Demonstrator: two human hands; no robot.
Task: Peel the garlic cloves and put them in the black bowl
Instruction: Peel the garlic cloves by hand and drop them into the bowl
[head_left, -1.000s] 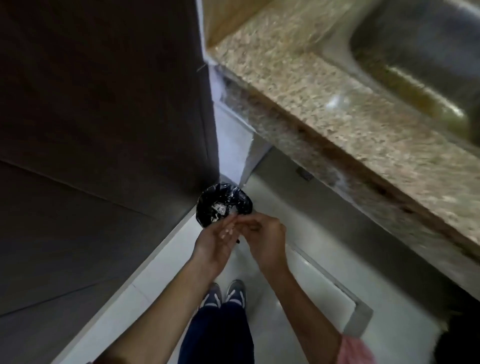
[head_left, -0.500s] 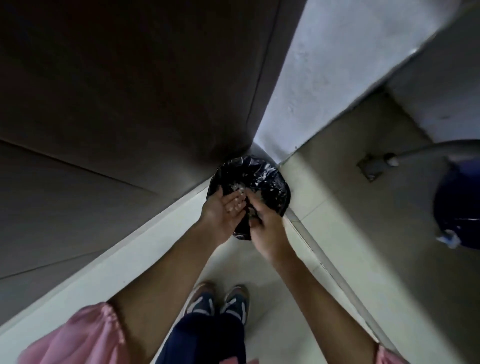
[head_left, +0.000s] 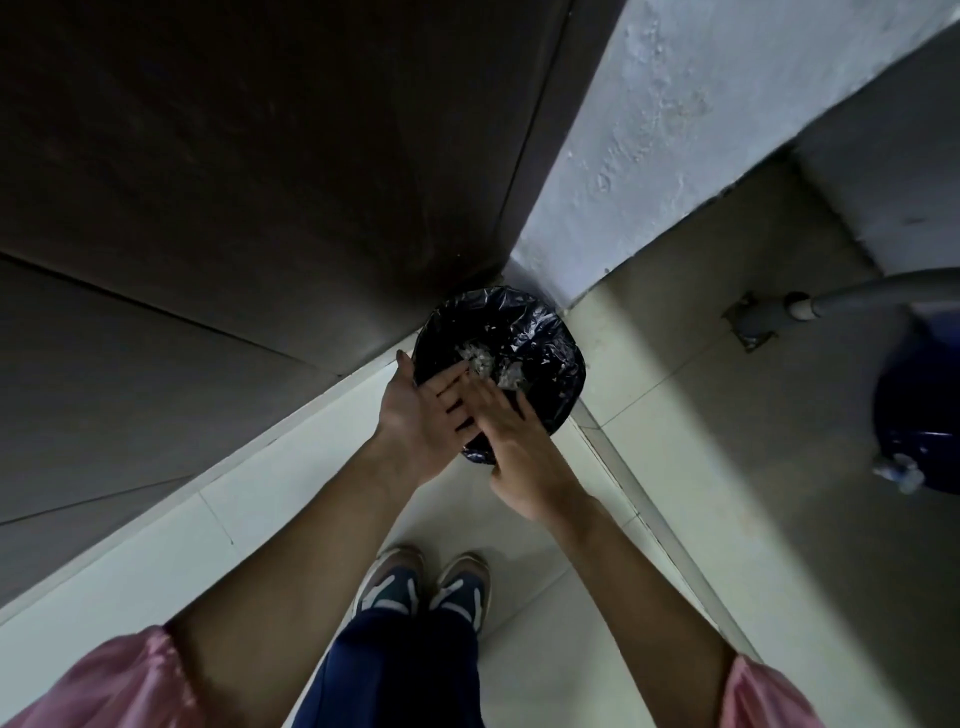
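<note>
Garlic skins (head_left: 480, 358) drop into the bin (head_left: 550, 358) as I brush my flat left hand (head_left: 421, 415) with my open right hand (head_left: 511, 441), best kept above it.

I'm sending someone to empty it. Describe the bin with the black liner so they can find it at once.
Go to the floor corner where the dark wooden panel meets the pale plastered wall. The bin stands in that corner, below both hands. Its crinkled glossy black liner holding pale scraps sets it apart from the smooth blue container to the right.
</note>
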